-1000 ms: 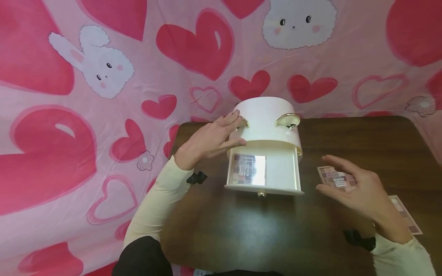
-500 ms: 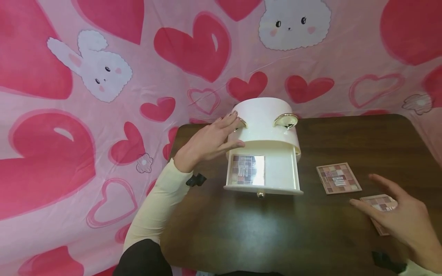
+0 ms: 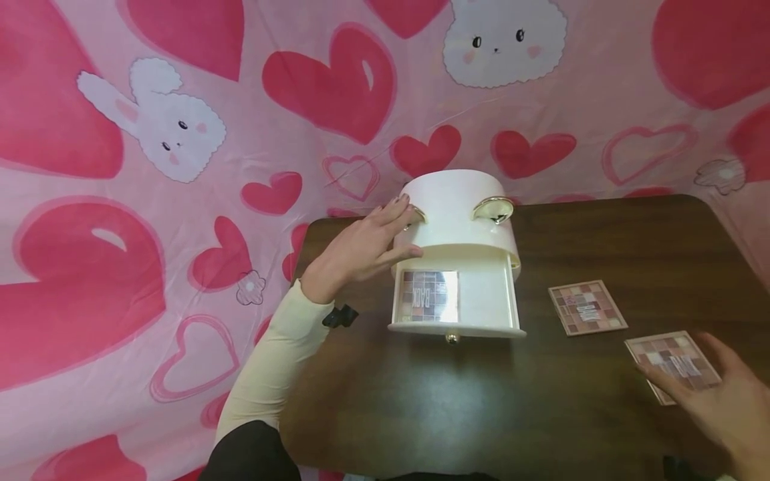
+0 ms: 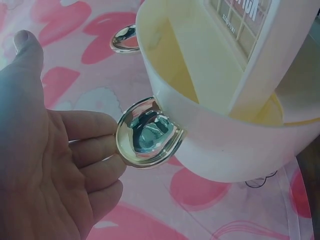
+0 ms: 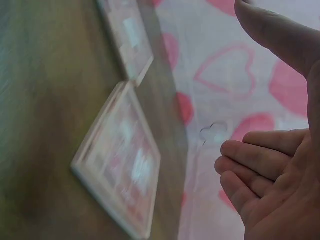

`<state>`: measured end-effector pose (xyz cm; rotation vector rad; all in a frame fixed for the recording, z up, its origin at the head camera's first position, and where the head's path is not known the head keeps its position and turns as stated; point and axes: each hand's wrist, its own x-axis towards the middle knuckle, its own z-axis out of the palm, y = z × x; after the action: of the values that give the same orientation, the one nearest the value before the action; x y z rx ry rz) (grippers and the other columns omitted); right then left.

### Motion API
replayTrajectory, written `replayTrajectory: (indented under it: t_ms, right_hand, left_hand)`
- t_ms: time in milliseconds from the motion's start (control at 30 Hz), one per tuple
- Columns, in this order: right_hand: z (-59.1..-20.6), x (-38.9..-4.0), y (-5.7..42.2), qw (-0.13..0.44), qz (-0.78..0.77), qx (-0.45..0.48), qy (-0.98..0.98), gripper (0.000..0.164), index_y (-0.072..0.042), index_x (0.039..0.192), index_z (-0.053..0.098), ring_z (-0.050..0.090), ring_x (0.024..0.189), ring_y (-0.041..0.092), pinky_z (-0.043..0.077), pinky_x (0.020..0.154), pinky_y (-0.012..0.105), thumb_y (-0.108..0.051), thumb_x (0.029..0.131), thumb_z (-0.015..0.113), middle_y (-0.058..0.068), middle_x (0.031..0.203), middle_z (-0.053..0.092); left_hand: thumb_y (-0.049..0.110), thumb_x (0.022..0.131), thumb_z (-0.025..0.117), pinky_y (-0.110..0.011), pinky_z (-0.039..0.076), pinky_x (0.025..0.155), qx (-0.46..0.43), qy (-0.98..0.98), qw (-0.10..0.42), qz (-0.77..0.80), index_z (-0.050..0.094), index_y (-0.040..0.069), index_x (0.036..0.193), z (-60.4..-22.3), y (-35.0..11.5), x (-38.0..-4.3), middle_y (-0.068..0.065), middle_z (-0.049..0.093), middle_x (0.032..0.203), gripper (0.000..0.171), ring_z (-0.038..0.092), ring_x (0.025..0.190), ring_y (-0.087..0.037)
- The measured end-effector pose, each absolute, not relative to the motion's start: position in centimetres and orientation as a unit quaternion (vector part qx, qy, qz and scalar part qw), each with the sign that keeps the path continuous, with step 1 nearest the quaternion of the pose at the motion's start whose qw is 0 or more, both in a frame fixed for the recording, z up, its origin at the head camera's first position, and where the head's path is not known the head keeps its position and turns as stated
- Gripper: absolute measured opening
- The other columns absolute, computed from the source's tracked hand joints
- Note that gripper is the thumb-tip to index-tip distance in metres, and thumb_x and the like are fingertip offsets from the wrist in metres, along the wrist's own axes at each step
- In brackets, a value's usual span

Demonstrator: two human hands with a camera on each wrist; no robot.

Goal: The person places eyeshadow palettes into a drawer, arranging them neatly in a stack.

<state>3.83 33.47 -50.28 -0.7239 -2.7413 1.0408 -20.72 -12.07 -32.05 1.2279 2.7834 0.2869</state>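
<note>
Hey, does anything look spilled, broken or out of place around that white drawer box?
Nothing looks spilled or broken. The drawer is pulled out, with one palette in its left half. The only mild oddity: on the table, the middle palette and the far-right palette, near the right hand, lie askew to the drawer.

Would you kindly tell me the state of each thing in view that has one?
White box: standing
Drawer: pulled out
Inner palette: closed, flat in the drawer
Farther palette: closed, flat on the table
Nearer palette: closed, flat on the table
Left hand: fingers extended, at the gold handle
Right hand: fingers extended, holding nothing
</note>
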Motion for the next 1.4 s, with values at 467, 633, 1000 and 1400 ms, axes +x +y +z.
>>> replayTrajectory:
  t_ms: [467,633,1000,1400]
  right_hand:
    - [-54.8,5.8,35.1,0.002,0.275,-0.266,-0.924,0.116,0.013,0.151,0.019,0.038,0.114,0.069,0.034,0.087,0.076,-0.055,0.079,0.079,0.051,0.132,0.036]
    - [-56.2,6.4,35.4,-0.003,0.257,-0.274,-0.927,0.113,0.017,0.140,0.029,0.042,0.109,0.065,0.036,0.086,0.073,-0.058,0.074,0.082,0.048,0.125,0.040]
    - [-57.0,6.5,35.3,-0.008,0.236,-0.298,-0.925,0.116,0.019,0.132,0.030,0.041,0.110,0.064,0.037,0.089,0.071,-0.060,0.068,0.085,0.046,0.122,0.039]
    - [-56.9,6.4,35.5,-0.008,0.282,-0.334,-0.899,0.114,0.014,0.145,0.025,0.036,0.122,0.063,0.032,0.097,0.070,-0.051,0.073,0.085,0.044,0.139,0.034]
  left_hand:
    - [0.060,0.095,0.057,-0.042,0.037,0.111,0.391,0.915,0.046,0.090,0.041,0.016,0.155,-31.9,-12.2,-20.7,-0.009,0.024,0.164,0.076,0.021,0.150,-0.029]
    - [0.060,0.095,0.057,-0.041,0.035,0.113,0.401,0.911,0.037,0.090,0.044,0.016,0.153,-31.9,-12.2,-20.6,-0.011,0.028,0.163,0.074,0.023,0.150,-0.029]
    - [0.061,0.096,0.056,-0.043,0.037,0.112,0.405,0.909,0.029,0.092,0.049,0.018,0.147,-31.9,-12.3,-20.7,-0.013,0.031,0.161,0.067,0.024,0.149,-0.031]
    - [0.062,0.095,0.055,-0.044,0.041,0.109,0.402,0.911,0.036,0.088,0.047,0.019,0.149,-31.9,-12.3,-20.8,-0.012,0.030,0.162,0.070,0.023,0.150,-0.030]
